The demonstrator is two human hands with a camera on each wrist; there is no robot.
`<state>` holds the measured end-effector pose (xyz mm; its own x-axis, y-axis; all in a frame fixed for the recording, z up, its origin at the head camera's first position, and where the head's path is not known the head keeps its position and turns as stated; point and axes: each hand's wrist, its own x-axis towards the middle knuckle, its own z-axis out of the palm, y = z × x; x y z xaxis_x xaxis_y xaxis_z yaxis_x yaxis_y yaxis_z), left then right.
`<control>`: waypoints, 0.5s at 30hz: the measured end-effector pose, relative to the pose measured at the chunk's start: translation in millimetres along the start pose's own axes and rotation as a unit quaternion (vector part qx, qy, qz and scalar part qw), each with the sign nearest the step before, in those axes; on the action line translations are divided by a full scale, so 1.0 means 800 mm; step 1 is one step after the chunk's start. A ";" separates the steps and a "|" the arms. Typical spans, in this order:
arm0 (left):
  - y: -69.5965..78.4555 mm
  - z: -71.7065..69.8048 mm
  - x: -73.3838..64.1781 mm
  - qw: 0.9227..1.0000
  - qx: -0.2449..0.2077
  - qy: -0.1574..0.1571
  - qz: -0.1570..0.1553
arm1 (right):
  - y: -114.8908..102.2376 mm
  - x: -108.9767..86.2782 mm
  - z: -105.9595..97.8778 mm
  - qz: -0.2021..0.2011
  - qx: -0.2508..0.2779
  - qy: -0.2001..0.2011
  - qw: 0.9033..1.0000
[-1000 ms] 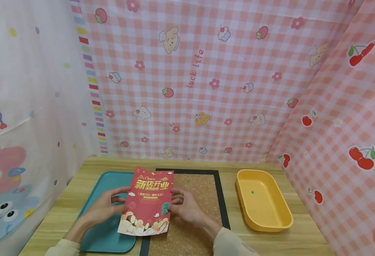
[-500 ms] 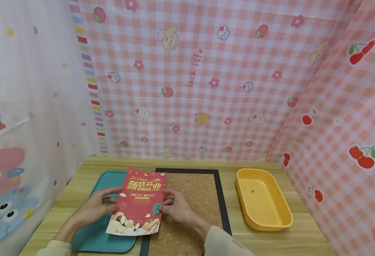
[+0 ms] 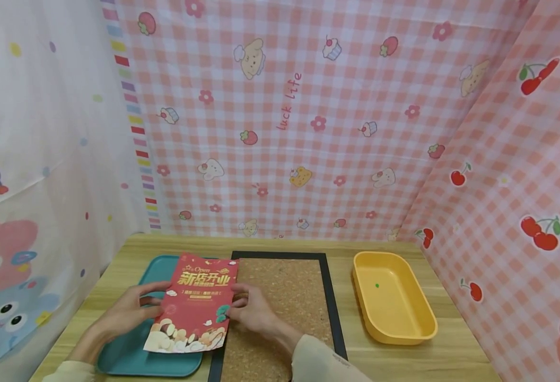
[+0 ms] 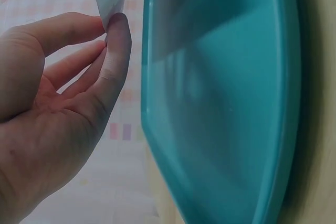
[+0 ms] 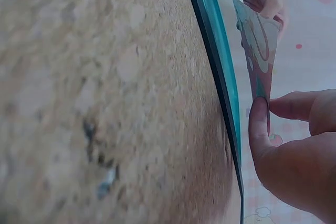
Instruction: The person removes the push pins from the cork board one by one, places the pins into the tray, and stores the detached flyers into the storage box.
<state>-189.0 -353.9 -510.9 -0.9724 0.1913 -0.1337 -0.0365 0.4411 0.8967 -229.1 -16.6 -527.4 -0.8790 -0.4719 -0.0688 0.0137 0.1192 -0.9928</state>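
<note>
A red flyer [image 3: 194,305] with gold lettering and pictures of food along its bottom edge is held between both hands. My left hand [image 3: 129,313] pinches its left edge; in the left wrist view the thumb and fingertips of the left hand [image 4: 68,72] meet on the paper. My right hand [image 3: 256,315] pinches the right edge, with the flyer [image 5: 260,51] bowed slightly in the right wrist view. Beneath, the teal tray [image 3: 137,345] is partly covered by the flyer, which hangs over it and overlaps the cork board's left border in the head view.
A cork board [image 3: 285,302] with a black border lies right of the tray. Further right on the wooden table [image 3: 351,366] stands a yellow plastic bin [image 3: 394,302]. Printed curtains [image 3: 280,175] enclose the back and sides.
Both hands have carried the flyer leftward, from over the gap between board and tray to mostly above the teal tray. The board, tray and bin have stayed put.
</note>
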 end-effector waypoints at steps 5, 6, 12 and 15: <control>-0.009 -0.005 0.000 1.000 0.005 0.005 -0.016 | -0.001 0.003 0.009 0.009 0.000 -0.002 1.000; -0.011 -0.007 -0.001 1.000 0.003 0.003 -0.014 | -0.001 0.004 0.011 0.012 -0.001 -0.002 1.000; -0.022 -0.016 0.000 1.000 0.003 -0.001 -0.020 | 0.000 0.007 0.027 0.018 -0.005 -0.002 1.000; -0.024 -0.018 -0.001 0.999 0.015 0.007 -0.036 | 0.001 0.008 0.034 0.020 -0.008 -0.005 1.000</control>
<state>-191.1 -375.4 -521.9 -0.9705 0.1458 -0.1922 -0.1004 0.4803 0.8713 -222.1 -43.3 -531.0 -0.8728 -0.4757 -0.1089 0.0402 0.1522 -0.9875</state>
